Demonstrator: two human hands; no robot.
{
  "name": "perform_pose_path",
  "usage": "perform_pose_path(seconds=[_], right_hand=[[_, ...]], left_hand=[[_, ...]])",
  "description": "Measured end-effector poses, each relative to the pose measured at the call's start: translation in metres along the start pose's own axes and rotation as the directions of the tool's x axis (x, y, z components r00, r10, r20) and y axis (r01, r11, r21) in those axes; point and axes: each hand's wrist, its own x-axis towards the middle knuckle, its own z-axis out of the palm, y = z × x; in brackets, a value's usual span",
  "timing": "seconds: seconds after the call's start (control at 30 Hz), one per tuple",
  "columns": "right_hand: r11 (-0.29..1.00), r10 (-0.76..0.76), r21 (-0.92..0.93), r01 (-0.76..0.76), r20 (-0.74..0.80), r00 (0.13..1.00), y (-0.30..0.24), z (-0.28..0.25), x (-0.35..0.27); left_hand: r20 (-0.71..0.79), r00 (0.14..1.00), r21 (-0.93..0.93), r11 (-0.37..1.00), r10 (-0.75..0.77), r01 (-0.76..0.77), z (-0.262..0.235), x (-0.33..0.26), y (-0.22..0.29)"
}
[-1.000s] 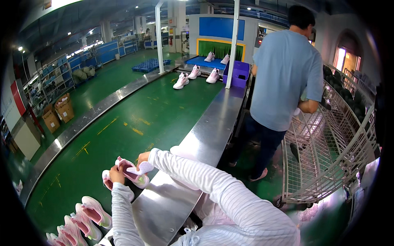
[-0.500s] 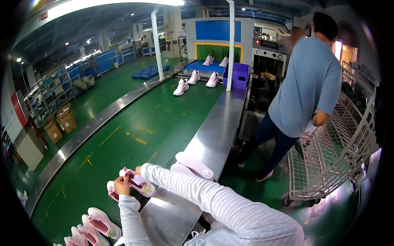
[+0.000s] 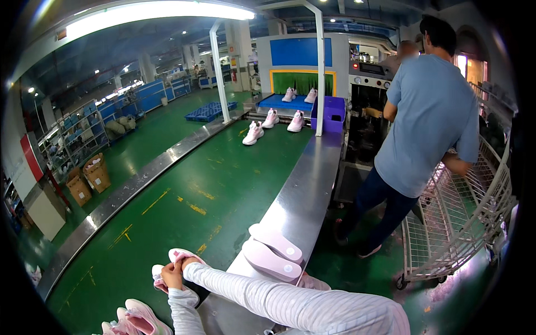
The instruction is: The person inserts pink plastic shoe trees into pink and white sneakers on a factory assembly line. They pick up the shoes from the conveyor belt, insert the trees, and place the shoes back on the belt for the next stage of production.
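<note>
Both my hands are together at the near end of the green conveyor belt, at the lower left. My left hand (image 3: 172, 273) is closed, its fingertips pinching at the opening of a pink and white sneaker (image 3: 177, 254). Against the same sneaker, my right hand (image 3: 192, 261) is closed at the opening; its fingers are partly hidden. My right sleeve covers much of this shoe. Just left of my left hand is the mate, another pink and white sneaker (image 3: 158, 274). Two pale pink insoles (image 3: 272, 260) lie overlapping on the metal ledge, right of my hands.
Several similar sneakers (image 3: 146, 318) stand at the lower left. More sneakers (image 3: 253, 134) sit at the belt's far end, beside a purple bin (image 3: 334, 116). A co-worker in a blue shirt (image 3: 427, 128) stands at right by a wire cart (image 3: 446, 234). Metal rails (image 3: 162, 167) edge the belt.
My view has shifted, so the scene sits lower in the picture. My right forearm now covers more of the sneaker. The co-worker has raised one arm toward the machine; the other reaches over the cart.
</note>
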Motion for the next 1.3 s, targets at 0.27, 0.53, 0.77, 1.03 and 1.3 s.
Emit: perform_pose_path(seconds=[0.27,0.53,0.77,1.03,1.3], right_hand=[[0.999,0.002,0.047,-0.005,0.069,0.998,0.012,0.012,0.009],[0.943,-0.202,-0.319,0.091,-0.336,0.92,0.017,0.033,-0.02],[0.81,-0.586,-0.313,0.496,-0.39,0.71,0.059,-0.108,-0.127],[0.882,-0.432,-0.277,0.382,-0.798,0.419,0.166,-0.257,-0.073],[0.996,-0.062,-0.086,-0.009,-0.784,0.617,0.3,-0.289,0.011]], left_hand=[[-0.014,0.999,0.01,0.999,0.05,-0.05,0.003,-0.007,0.002],[0.156,0.988,-0.066,0.997,-0.016,0.027,-0.011,0.004,0.013],[-0.137,0.972,-0.153,0.965,0.191,-0.211,-0.005,-0.032,0.068],[0.672,0.599,0.731,0.519,-0.436,-0.442,0.059,0.017,-0.003],[0.61,0.645,0.773,0.523,-0.459,-0.359,0.059,-0.001,-0.014]])
